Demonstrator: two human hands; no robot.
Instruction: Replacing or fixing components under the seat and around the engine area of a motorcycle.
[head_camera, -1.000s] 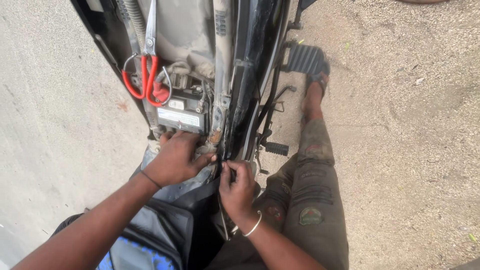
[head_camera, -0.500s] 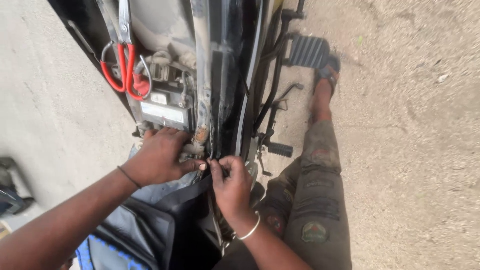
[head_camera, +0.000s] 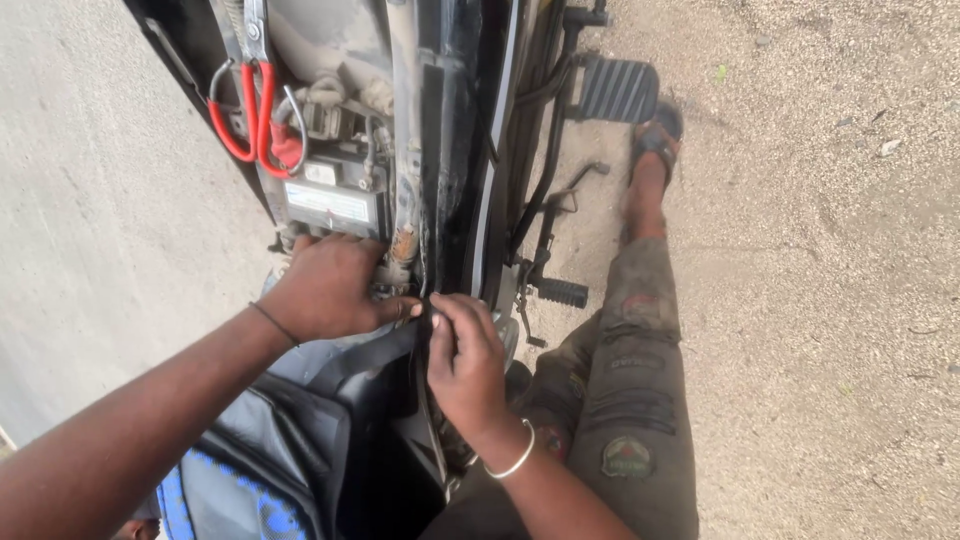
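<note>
I look down at an opened motorcycle frame (head_camera: 440, 130) with its black seat (head_camera: 330, 440) below. My left hand (head_camera: 325, 288) rests on the parts just under the battery box (head_camera: 335, 200), fingers curled against the frame. My right hand (head_camera: 465, 360) pinches a thin black strip or edge (head_camera: 424, 330) beside the frame, thumb and fingers closed on it. The two hands almost touch at the fingertips. What lies under my left palm is hidden.
Red-handled scissors (head_camera: 250, 110) hang at the frame above the battery box. A footrest pedal (head_camera: 618, 88) and a foot peg (head_camera: 562, 293) stick out on the right. My leg in dirty trousers (head_camera: 635, 400) and sandalled foot (head_camera: 655, 140) rest on sandy ground (head_camera: 830, 280).
My view has drifted, so the bike sits a little more to the left. Both hands stay at the same spot under the battery box, with the right fingers pinching closer to the left hand.
</note>
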